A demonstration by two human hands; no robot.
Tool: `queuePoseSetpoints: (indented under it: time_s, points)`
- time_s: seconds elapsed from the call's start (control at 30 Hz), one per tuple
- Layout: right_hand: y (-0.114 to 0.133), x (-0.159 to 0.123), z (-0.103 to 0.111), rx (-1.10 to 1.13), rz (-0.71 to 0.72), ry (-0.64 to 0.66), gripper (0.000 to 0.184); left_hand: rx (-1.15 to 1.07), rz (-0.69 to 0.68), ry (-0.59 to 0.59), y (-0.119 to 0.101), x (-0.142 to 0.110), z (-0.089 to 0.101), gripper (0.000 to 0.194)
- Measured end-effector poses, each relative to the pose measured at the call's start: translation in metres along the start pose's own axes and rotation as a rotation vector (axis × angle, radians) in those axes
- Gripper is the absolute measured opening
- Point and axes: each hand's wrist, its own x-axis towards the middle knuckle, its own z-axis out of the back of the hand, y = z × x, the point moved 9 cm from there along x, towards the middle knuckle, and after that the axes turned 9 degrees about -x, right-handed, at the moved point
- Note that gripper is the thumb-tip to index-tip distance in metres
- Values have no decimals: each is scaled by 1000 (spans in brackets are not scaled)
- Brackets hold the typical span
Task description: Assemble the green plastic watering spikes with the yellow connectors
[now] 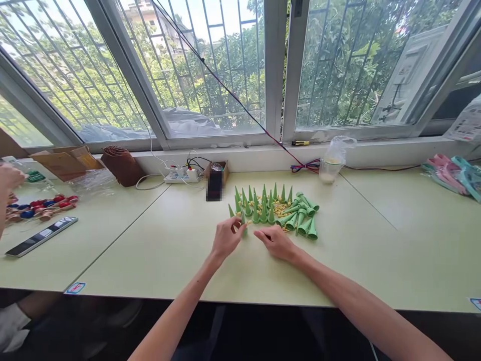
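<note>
My left hand point(227, 236) grips a small green cone point(243, 219) between thumb and fingers, at the near left of a group of similar cones. Close by on the right, my right hand point(277, 241) is closed above the table with thumb and fingers pressed together; what it holds, if anything, is too small to see. Several green cones point(264, 213) stand upright in front of my hands. Small yellow pieces point(278, 208) lie scattered among them. To the right, more green cones point(301, 215) lie on their sides in a pile, some with open ends facing me.
The pale table point(158, 240) runs along a window. At the back are a power strip point(182, 176), a dark phone-like object point(215, 185) and a plastic cup in a bag point(330, 165). At left, another person's hand point(11, 176) is near red and blue pieces point(45, 204).
</note>
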Motion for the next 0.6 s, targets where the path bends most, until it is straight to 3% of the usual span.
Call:
queuePoseSetpoints:
  time_s: [0.13,0.6]
  points:
    - [2,-1,-2,-1,-12,14,52,33,52,-66,4,11,2,12]
    - [2,-2,-8,-38,-1,38,50,154,132,-95,28,29,-5,16]
